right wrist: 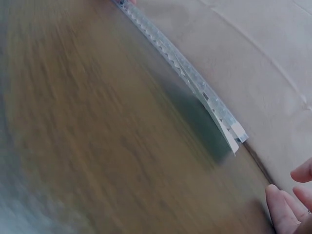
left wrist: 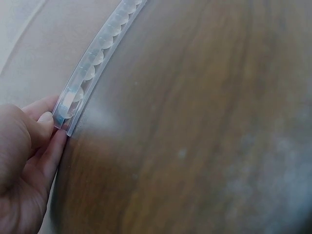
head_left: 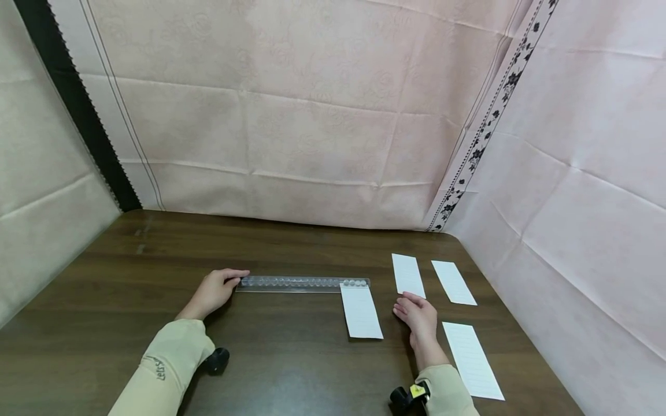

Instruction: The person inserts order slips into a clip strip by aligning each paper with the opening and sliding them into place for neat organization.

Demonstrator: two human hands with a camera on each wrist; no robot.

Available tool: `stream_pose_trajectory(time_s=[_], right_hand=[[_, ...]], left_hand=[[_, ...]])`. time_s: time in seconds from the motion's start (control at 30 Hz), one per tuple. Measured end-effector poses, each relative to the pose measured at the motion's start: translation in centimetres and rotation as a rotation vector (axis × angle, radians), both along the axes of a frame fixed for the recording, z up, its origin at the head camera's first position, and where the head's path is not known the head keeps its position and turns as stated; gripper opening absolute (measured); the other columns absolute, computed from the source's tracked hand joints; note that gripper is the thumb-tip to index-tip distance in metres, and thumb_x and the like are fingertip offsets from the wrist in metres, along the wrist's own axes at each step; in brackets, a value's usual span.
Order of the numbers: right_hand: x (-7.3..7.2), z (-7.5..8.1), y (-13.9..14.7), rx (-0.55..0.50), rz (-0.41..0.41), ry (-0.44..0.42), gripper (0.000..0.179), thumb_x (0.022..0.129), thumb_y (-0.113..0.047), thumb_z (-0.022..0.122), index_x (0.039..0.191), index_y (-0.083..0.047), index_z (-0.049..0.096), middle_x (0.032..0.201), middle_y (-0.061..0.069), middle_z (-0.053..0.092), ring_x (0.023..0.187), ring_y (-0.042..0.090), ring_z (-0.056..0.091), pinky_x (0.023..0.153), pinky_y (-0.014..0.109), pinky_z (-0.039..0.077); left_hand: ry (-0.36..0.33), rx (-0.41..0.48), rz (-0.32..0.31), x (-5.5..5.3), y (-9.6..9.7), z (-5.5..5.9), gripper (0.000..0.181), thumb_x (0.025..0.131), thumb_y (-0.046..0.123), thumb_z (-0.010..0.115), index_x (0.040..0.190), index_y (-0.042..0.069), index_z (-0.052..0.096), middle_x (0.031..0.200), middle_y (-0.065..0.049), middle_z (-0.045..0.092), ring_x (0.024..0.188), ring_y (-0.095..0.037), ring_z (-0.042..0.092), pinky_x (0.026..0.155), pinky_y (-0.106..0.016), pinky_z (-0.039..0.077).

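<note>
My left hand (head_left: 212, 293) pinches the left end of a clear plastic ticket rail (head_left: 302, 282) with a row of round beads inside. In the left wrist view, thumb and fingers grip the corner of the rail (left wrist: 87, 73). A white paper slip (head_left: 361, 312) hangs from the rail's right end, its top edge tucked under the beads. Seen nearly edge-on in the right wrist view, the slip (right wrist: 225, 130) has a dark shadow beside it. My right hand (head_left: 418, 318) holds nothing; its fingers are loosely bent, right of the slip and close to another card's lower edge.
Three more white paper slips lie on the brown wooden table (head_left: 281, 358) at the right: a near-centre one (head_left: 408, 274), a far-right one (head_left: 454, 282) and a longer ruled one (head_left: 472, 359). Pale cloth walls (head_left: 312, 138) enclose the table's back and sides.
</note>
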State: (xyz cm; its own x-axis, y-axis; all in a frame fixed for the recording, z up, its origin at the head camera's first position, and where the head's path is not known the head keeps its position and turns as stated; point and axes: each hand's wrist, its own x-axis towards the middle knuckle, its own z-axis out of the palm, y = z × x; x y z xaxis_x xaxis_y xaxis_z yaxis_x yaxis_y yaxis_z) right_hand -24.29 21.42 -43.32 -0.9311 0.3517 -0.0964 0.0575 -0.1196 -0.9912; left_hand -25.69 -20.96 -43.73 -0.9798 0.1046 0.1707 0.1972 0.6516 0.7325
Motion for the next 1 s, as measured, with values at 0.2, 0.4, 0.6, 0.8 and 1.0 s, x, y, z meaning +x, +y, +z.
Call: stream_pose_trajectory(time_s=[0.2, 0.4, 0.6, 0.8, 1.0], right_hand=[[-0.2, 0.1, 0.2, 0.054, -0.045, 0.02, 0.036, 0.084, 0.007, 0.057, 0.117, 0.019, 0.048, 0.082, 0.016, 0.066, 0.068, 0.016, 0.065, 0.065, 0.025, 0.054], [-0.6, 0.1, 0.4, 0.198, -0.129, -0.009, 0.041, 0.081, 0.002, 0.062, 0.119, 0.012, 0.051, 0.079, 0.004, 0.062, 0.066, 0.01, 0.061, 0.065, 0.019, 0.048], [-1.2, 0.0, 0.4, 0.34, -0.209, -0.046, 0.046, 0.08, -0.004, 0.067, 0.121, 0.008, 0.05, 0.092, 0.012, 0.055, 0.078, 0.02, 0.051, 0.063, 0.025, 0.04], [-1.9, 0.0, 0.6, 0.384, -0.242, -0.052, 0.05, 0.079, -0.005, 0.069, 0.123, 0.008, 0.049, 0.101, 0.018, 0.05, 0.089, 0.031, 0.048, 0.071, 0.033, 0.041], [-2.3, 0.0, 0.9, 0.482, -0.284, -0.035, 0.052, 0.077, -0.006, 0.071, 0.122, 0.009, 0.049, 0.108, 0.021, 0.045, 0.105, 0.038, 0.037, 0.087, 0.046, 0.034]], left_hand=[[-0.004, -0.002, 0.006, 0.1, 0.0, 0.1, 0.029, 0.096, 0.003, 0.048, 0.121, 0.003, 0.062, 0.122, -0.021, 0.057, 0.114, -0.038, 0.05, 0.091, -0.053, 0.042], [-0.006, -0.003, 0.009, 0.0, -0.1, 0.1, 0.029, 0.096, 0.003, 0.047, 0.122, 0.003, 0.062, 0.123, -0.021, 0.056, 0.115, -0.038, 0.05, 0.091, -0.053, 0.041], [0.001, -0.003, 0.008, -0.2, -0.1, 0.0, 0.029, 0.096, 0.003, 0.048, 0.121, 0.003, 0.063, 0.122, -0.02, 0.057, 0.115, -0.037, 0.05, 0.091, -0.053, 0.041], [0.008, -0.003, 0.014, -0.1, -0.1, 0.2, 0.028, 0.095, 0.002, 0.049, 0.12, 0.003, 0.063, 0.122, -0.02, 0.057, 0.114, -0.037, 0.05, 0.091, -0.053, 0.042], [0.006, -0.002, 0.01, 0.0, 0.0, 0.1, 0.028, 0.095, 0.003, 0.049, 0.12, 0.002, 0.063, 0.122, -0.02, 0.058, 0.115, -0.037, 0.05, 0.091, -0.052, 0.042]])
